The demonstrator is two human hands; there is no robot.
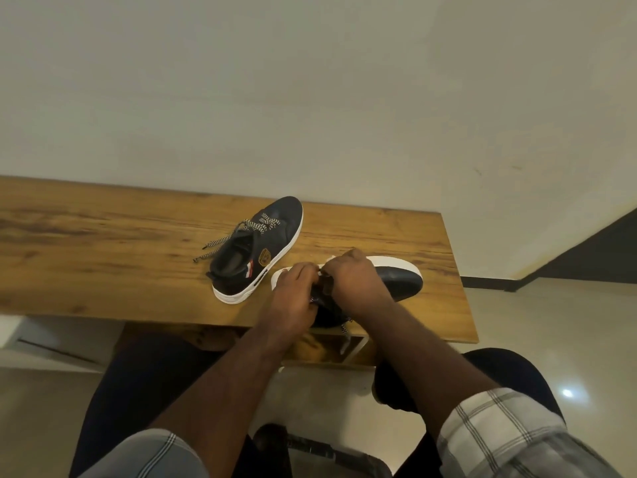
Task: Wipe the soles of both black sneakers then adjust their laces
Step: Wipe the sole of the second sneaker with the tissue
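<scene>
Plain indoor room — wooden table (103,236), bare cream wall (310,81), glossy tiled floor (551,322)

Wooden table (103,236) with a strong brown grain, set flush against a plain off-white wall (310,81). A few faint scuff marks on the wall (496,169) toward the right. Dark skirting strip (489,282) at the wall's foot, beyond the table's right end. Glossy pale tiled floor (551,322) below, with a small bright light reflection (567,393) on it. Dark trousers (138,374) over both knees under the table's near edge. Checked, light-coloured sleeves (510,432) at the bottom corners. Dark metal chair frame (320,450) low in the middle.
</scene>
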